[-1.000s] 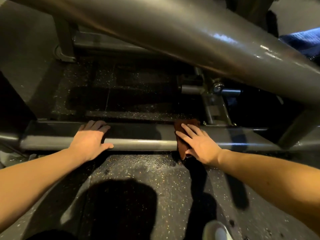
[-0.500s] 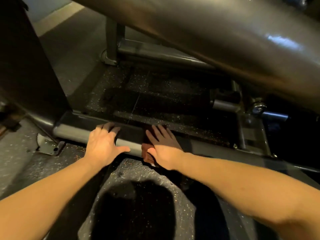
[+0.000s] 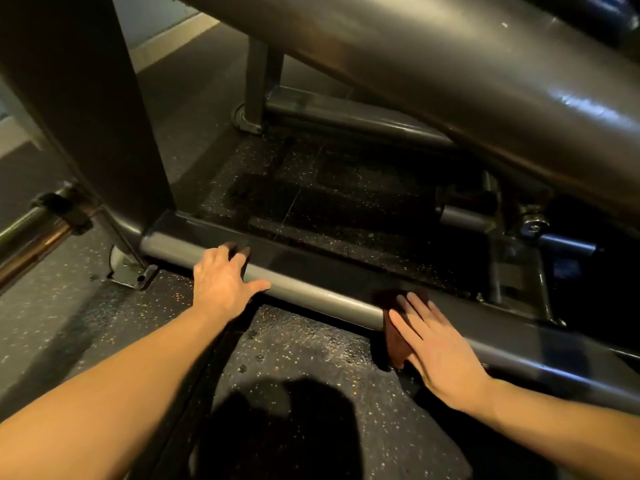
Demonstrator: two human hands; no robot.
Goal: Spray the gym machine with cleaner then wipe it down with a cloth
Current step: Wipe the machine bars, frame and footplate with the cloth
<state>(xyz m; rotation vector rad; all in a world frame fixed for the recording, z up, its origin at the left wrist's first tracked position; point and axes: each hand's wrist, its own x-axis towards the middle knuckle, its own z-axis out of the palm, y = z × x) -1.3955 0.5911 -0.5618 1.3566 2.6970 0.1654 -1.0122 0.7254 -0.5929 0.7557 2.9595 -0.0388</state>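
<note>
The gym machine's low grey base bar point(image 3: 311, 292) runs across the floor from left to lower right. My left hand point(image 3: 221, 282) rests flat on the bar near its left end, fingers draped over the top. My right hand point(image 3: 436, 348) presses a dark brown cloth point(image 3: 394, 337) against the bar with straight fingers; the cloth wraps over the bar's front and is mostly hidden under the hand. No spray bottle is in view.
A thick slanted frame tube point(image 3: 467, 74) passes overhead. A dark upright post point(image 3: 90, 109) rises at the left, bolted by a foot plate point(image 3: 128, 271). A chrome bar point(image 3: 31, 237) lies far left. Speckled rubber floor point(image 3: 311, 358) lies before the bar; linkage parts point(image 3: 530, 230) sit at right.
My right hand has slid the cloth to the right along the bar, away from my left hand. The left hand stays on the bar. The view has swung left.
</note>
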